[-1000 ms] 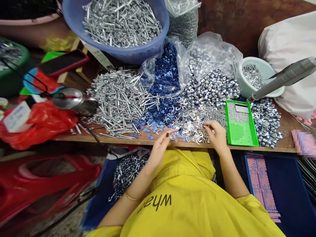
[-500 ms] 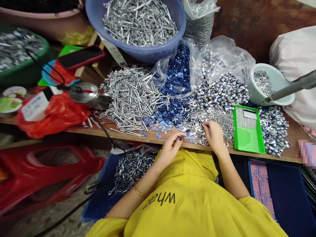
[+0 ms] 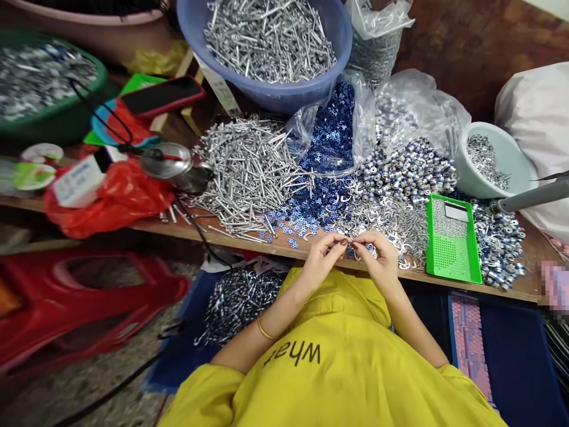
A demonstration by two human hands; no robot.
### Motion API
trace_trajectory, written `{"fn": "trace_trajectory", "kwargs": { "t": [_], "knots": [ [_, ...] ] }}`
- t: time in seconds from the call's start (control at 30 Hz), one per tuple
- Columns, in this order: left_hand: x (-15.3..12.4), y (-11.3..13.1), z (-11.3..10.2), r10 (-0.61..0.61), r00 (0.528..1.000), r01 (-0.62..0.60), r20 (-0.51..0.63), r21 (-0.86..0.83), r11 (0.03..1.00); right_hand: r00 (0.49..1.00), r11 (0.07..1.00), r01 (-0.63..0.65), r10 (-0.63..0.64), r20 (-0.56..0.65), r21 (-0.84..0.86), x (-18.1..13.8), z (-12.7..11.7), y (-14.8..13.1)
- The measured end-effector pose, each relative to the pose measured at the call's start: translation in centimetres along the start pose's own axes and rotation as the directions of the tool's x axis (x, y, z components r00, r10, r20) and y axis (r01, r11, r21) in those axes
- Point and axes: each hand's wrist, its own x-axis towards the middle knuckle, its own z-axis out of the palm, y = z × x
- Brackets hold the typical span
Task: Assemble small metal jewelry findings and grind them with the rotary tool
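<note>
My left hand [image 3: 323,259] and my right hand [image 3: 377,261] meet fingertip to fingertip over the table's front edge. Both are closed in a pinch; whatever is between the fingertips is too small to make out. Just beyond them lie curved silvery metal pieces [image 3: 371,216] and small blue three-armed pieces [image 3: 300,224]. Behind these, more blue pieces [image 3: 331,133] spill from a clear plastic bag. Silvery rods with looped ends [image 3: 249,172] are heaped to the left. Blue-and-silver cylinders [image 3: 411,166] lie piled behind my right hand, near small thin metal parts [image 3: 411,228].
A green tray [image 3: 453,270] holds tiny parts at right, beside a pale bucket [image 3: 527,175]. A blue basin [image 3: 267,89] of rods stands at the back. Left are a metal pot [image 3: 166,161], red bag [image 3: 115,193] and red chair [image 3: 89,308]. Below sits a bin of finished-looking metal pieces [image 3: 240,302].
My right hand has moved left from the curved metal pieces to meet my left hand, which has shifted slightly right. The whole view has shifted a little.
</note>
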Motion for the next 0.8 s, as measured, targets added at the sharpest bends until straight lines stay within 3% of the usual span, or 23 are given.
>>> {"fn": "trace_trajectory", "kwargs": {
  "t": [0.2, 0.27, 0.4, 0.53, 0.63, 0.8],
  "knots": [
    [-0.6, 0.6, 0.7, -0.025, 0.998, 0.021, -0.051, -0.077, 0.997, 0.99, 0.983, 0.137, -0.14, -0.02, -0.124, 0.1, 0.3, -0.7],
    [-0.9, 1.0, 0.8, -0.064, 0.998, 0.064, -0.001, -0.14, 0.988, 0.985, 0.979, 0.165, -0.17, -0.034, -0.123, 0.3, -0.5, -1.1],
    [-1.5, 1.9, 1.0, -0.157, 0.966, 0.227, 0.207, -0.381, 0.896, 0.978, 0.981, 0.191, -0.194, -0.081, -0.043, 0.9, -3.2, -2.6],
    [-2.1, 2.1, 1.3, -0.189, 0.907, 0.372, 0.377, -0.506, 0.778, 0.945, 0.952, 0.304, -0.296, 0.139, -0.038, 1.1, -4.6, -3.6],
    [-2.4, 1.8, 1.6, -0.226, 0.846, 0.49, 0.482, -0.537, 0.687, 0.922, 0.944, 0.329, -0.325, 0.211, 0.016, 1.1, -4.9, -3.6],
    [-2.8, 1.0, 1.9, -0.2, 0.71, 0.599, 0.675, -0.428, 0.677, 0.899, 0.945, 0.311, -0.327, 0.292, 0.102, 0.2, -4.9, -3.1]
  ]
}}
